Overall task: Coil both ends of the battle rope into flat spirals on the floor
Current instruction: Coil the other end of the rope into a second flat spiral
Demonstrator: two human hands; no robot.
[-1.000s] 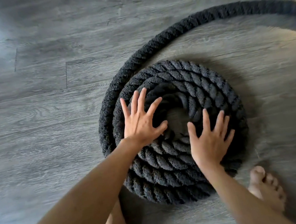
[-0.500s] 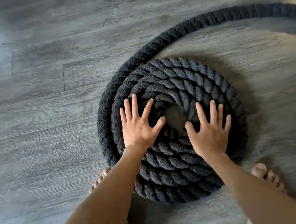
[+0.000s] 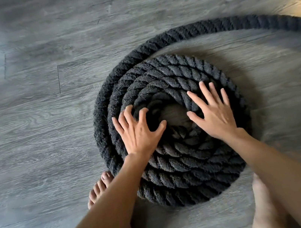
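Left hand [image 3: 139, 133] and right hand [image 3: 215, 115] press the coiled rope [image 3: 183, 167]. Left grip spread, fingertips bent; right grip flat.

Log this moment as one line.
spiral: part-wound | left hand: spread, fingertips bent on inner coils | right hand: flat on coils | rope tail: runs off right
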